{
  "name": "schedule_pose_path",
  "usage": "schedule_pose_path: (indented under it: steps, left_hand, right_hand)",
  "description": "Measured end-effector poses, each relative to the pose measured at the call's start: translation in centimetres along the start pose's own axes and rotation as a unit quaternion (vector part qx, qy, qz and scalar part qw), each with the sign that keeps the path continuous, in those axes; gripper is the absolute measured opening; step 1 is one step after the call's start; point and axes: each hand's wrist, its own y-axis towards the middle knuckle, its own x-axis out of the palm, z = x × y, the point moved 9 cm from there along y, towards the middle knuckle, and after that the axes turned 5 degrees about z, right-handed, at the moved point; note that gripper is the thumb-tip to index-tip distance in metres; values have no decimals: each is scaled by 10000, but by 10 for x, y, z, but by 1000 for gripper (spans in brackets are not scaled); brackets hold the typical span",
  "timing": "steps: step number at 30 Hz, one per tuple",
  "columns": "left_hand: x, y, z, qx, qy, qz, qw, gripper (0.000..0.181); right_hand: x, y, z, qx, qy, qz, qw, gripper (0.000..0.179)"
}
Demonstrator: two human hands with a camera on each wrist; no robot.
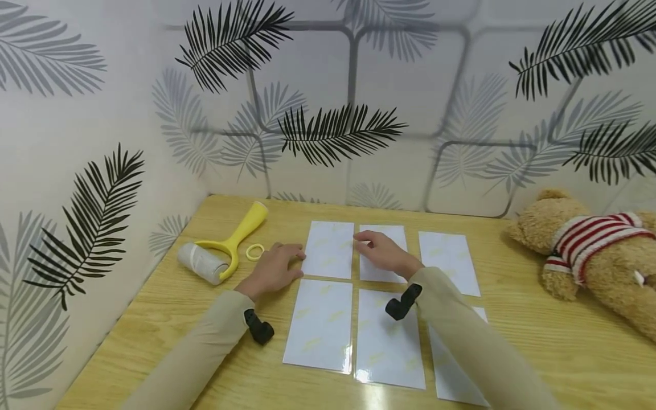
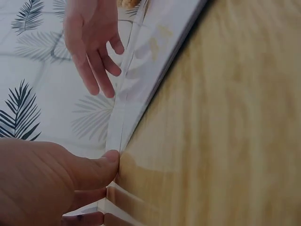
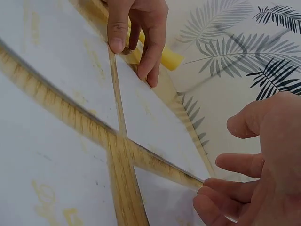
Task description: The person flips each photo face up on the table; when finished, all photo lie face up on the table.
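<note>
Several white rectangular sheets with faint yellow marks lie in two rows of three on the wooden table. My left hand (image 1: 277, 266) rests at the left edge of the upper-left sheet (image 1: 329, 250). In the left wrist view, the left thumb (image 2: 103, 165) touches that sheet's corner. My right hand (image 1: 381, 250) is over the upper-middle sheet (image 1: 374, 274), its fingertips near the upper-left sheet's right edge. The right wrist view shows the right hand (image 3: 263, 174) with loosely bent fingers, holding nothing; whether its fingertips touch the sheet (image 3: 150, 108), I cannot tell.
Left of the left hand lie a yellow-handled roller (image 1: 248, 225) and a yellow ring (image 1: 248, 254). A teddy bear (image 1: 610, 256) in a striped top lies at the right. Leaf-patterned wall covering (image 1: 318, 74) borders the table (image 1: 523, 353) at the back and left.
</note>
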Motion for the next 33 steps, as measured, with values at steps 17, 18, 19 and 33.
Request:
schedule_pose_path:
  steps: [17, 18, 19, 33]
  left_hand:
    - [3, -1, -1, 68, -23, 4, 10000, 30]
    - [4, -1, -1, 81, -42, 19, 10000, 30]
    - [4, -1, -1, 69, -80, 27, 9999, 30]
    - [4, -4, -6, -107, -307, 156, 9993, 32]
  right_hand:
    - [10, 4, 10, 1067, 3078, -41, 9454, 44]
    - [10, 6, 9, 984, 3019, -69, 9482, 43]
    - [11, 8, 7, 878, 2968, -100, 9508, 41]
    - [20, 19, -18, -170, 2143, 255, 9763, 45]
